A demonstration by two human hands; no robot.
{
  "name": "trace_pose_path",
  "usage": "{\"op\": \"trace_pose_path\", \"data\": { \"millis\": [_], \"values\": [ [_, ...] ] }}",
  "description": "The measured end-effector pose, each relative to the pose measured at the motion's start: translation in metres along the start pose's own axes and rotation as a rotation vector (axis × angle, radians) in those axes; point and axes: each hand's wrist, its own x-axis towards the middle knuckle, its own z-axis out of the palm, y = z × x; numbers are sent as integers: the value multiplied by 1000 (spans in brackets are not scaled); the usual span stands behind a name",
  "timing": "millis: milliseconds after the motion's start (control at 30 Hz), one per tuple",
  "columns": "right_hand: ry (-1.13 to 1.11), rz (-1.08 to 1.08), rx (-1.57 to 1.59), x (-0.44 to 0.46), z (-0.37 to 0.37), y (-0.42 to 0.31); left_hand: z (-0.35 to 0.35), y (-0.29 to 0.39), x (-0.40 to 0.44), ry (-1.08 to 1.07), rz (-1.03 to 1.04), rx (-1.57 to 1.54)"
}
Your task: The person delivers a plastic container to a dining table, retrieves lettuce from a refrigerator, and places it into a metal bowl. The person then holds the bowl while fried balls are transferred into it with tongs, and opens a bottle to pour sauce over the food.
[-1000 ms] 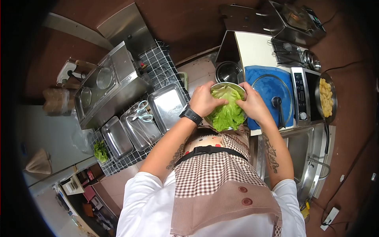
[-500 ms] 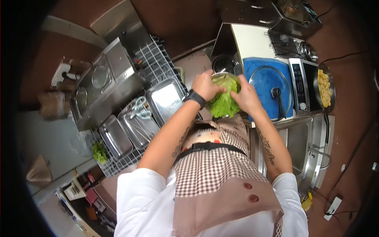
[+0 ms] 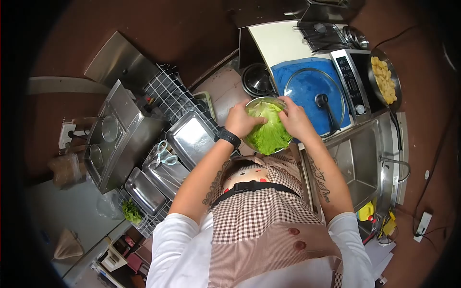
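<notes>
Your left hand point(image 3: 241, 120) and right hand point(image 3: 298, 121) are partly open, curled around opposite sides of the metal bowl point(image 3: 263, 100), with both thumbs reaching in onto the lettuce point(image 3: 270, 132). The lettuce sits in the bowl at the middle of the frame. Its long axis runs roughly top to bottom, the pale part towards the top and the frilly green edge towards your apron point(image 3: 269, 211).

Your right hand is just beside the left edge of the blue cloth point(image 3: 288, 72), where a glass lid point(image 3: 307, 89) and a black ladle point(image 3: 321, 100) lie. Your watch point(image 3: 229, 138) is near the right edge of the largest of 3 metal trays point(image 3: 191, 137). Tiled floor point(image 3: 222, 90) shows between your left hand and the wire rack point(image 3: 165, 91), and a dark pot point(image 3: 258, 79) is above the bowl.

The markings on the cooker panel point(image 3: 352, 82) at upper right, beside the pan point(image 3: 394, 72) of yellow pieces point(image 3: 382, 79), are too small to read. So is the lettering on your right forearm point(image 3: 324, 180).
</notes>
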Motion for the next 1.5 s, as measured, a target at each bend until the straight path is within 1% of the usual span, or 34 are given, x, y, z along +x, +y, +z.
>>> {"op": "trace_pose_path", "data": {
  "millis": [33,100,167,267,367,400,467,500,600,633,667,733,767,800,833,867,933,967,1000,1067,1100,1167,1200,1267,1300,1367,1400,1500],
  "values": [
    [-27,66,24,-4,-6,2,-3,16,-1,-66,-38,-29],
    [-67,179,65,-2,-25,4,8,24,0,-16,-13,-27],
    [-116,152,7,-5,-33,13,23,22,2,45,-12,1],
    [-148,131,-45,-4,-36,24,23,27,8,-52,-81,-9],
    [-200,72,-47,9,-33,35,27,20,0,66,-76,-29],
    [-233,44,-35,13,-27,37,24,18,-5,44,-111,-80],
    [-272,42,41,18,-23,25,18,12,-19,81,-126,-123],
    [-290,-23,39,21,-14,35,11,3,-25,-21,-170,-267],
    [-515,238,652,26,-9,17,7,-43,-49,30,-327,-953],
    [-484,250,680,29,-3,18,2,-58,-64,211,-295,-826],
    [-399,238,709,31,8,15,-9,-59,-82,353,-373,-896],
    [-275,221,583,41,43,17,-34,-63,-114,631,-504,-1035],
    [-314,127,416,42,64,10,-44,-91,-128,705,-490,-1190],
    [-350,29,247,40,89,1,-49,-114,-151,756,-435,-1257],
    [-419,-116,76,34,117,-14,-62,-124,-170,856,-385,-1282],
    [-502,-215,0,24,145,-42,-74,-135,-191,960,-335,-1303],
    [-781,-256,-63,-3,212,-87,-100,-138,-232,1057,-254,-1363],
    [-858,-487,-17,-16,262,-84,-111,-139,-248,1126,-274,-1366],
    [-975,-599,-112,-32,307,-92,-118,-139,-262,1152,-251,-1384],
    [-938,-877,171,-64,379,-111,-126,-149,-289,1238,-237,-1295],
    [-904,-914,236,-81,427,-98,-127,-147,-303,1269,-259,-1303],
    [-832,-942,202,-92,490,-81,-131,-146,-324,1295,-250,-1285],
    [-810,-921,103,-97,500,-77,-129,-149,-330,1332,-279,-1266],
    [-913,-822,-17,-111,490,-87,-123,-152,-345,1389,-359,-1225],
    [-1018,-741,-49,-110,473,-91,-121,-152,-351,1388,-347,-1253],
    [-1167,-781,-314,-95,410,-114,-118,-149,-345,1278,-285,-1297],
    [-1235,-879,-554,-89,380,-125,-120,-144,-336,1177,-231,-1307],
    [-1280,-364,-287,-61,235,-133,-123,-128,-290,1029,-260,-1428]
  ]
}}
